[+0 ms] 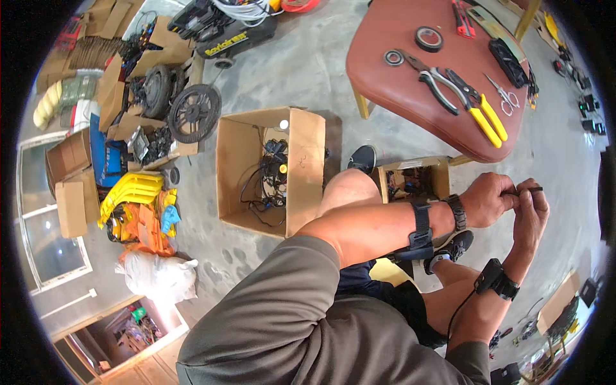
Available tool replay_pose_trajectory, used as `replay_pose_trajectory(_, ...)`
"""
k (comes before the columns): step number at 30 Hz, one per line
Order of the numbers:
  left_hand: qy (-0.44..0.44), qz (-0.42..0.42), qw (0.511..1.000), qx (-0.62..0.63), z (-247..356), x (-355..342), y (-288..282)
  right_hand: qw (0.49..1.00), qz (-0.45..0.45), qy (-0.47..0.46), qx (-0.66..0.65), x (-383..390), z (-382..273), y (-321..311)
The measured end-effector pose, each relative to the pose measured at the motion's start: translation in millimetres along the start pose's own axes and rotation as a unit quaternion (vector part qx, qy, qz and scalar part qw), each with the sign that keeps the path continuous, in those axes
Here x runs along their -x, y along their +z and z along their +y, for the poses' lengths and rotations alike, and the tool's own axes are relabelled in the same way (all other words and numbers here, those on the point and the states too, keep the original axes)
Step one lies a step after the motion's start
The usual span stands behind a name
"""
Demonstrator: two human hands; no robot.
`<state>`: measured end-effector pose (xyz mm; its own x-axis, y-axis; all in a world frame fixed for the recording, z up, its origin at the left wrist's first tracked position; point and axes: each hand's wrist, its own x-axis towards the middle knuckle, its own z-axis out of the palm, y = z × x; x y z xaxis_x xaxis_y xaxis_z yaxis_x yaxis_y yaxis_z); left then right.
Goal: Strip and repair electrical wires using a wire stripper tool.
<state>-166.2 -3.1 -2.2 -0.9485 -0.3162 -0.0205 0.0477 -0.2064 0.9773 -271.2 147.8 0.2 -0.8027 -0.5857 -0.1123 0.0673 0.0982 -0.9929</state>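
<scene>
pliers [478,106] on stool [385,38], open box [301,167] left of knee [350,189]

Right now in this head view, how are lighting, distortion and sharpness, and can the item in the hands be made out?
Head view: even daylight, soft shadows; strong fisheye bending, black rim at the corners; centre sharp, edges smeared; bright glare on the white sack; the left hand and right hand pinch a small dark piece, too small to identify.

Bright daylight, soft shadows, sharp centre, fisheye-bent dark rim.
</scene>
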Motion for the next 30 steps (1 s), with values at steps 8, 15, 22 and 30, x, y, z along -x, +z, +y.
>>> replay_pose_trajectory(8, 0.007, 0.047, 0.999, -0.022, 4, 15, -2, 0.999, -0.025, -0.041, -0.019, -1, 11, 5)
replay_pose_trajectory(15, 0.005, 0.049, 0.999, 0.012, 9, 23, -7, 0.991, -0.033, -0.03, -0.125, -1, 7, 12)
replay_pose_trajectory(22, 0.009, 0.024, 1.0, -0.003, 16, 29, -8, 0.974, -0.121, -0.073, -0.178, -1, -4, 18)
replay_pose_trajectory(30, -0.025, 0.004, 1.0, 0.009, 40, 37, -19, 0.961, -0.098, -0.047, -0.255, 2, -9, 23)
